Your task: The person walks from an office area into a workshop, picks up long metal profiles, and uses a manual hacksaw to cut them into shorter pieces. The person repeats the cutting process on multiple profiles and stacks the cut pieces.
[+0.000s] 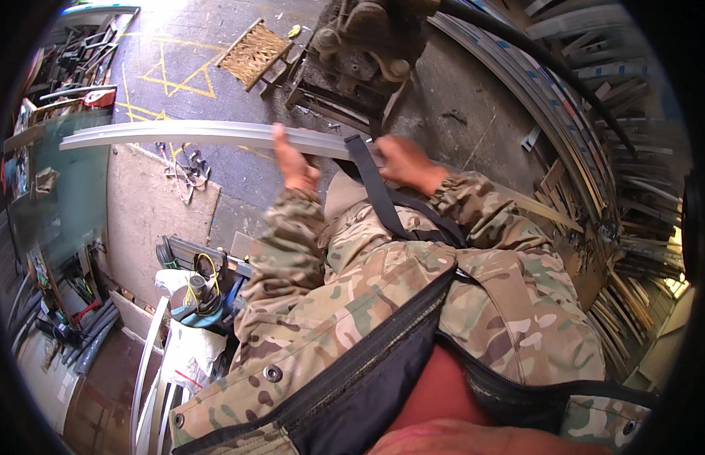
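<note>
A long, pale metal profile with lengthwise grooves lies across in front of me, its far end reaching out to the left. My left hand is closed around it, thumb up along the near face. Farther right, my right hand grips the profile near a black strap that hangs down over my camouflage jacket. A pale strip shows beyond my right forearm; I cannot tell whether it is the same piece.
Ahead stands a dirty machine on a metal frame, beside a woven-top stool. Stacked long profiles line the right. At left are a glass pane, a brown board and a yellow-corded tool.
</note>
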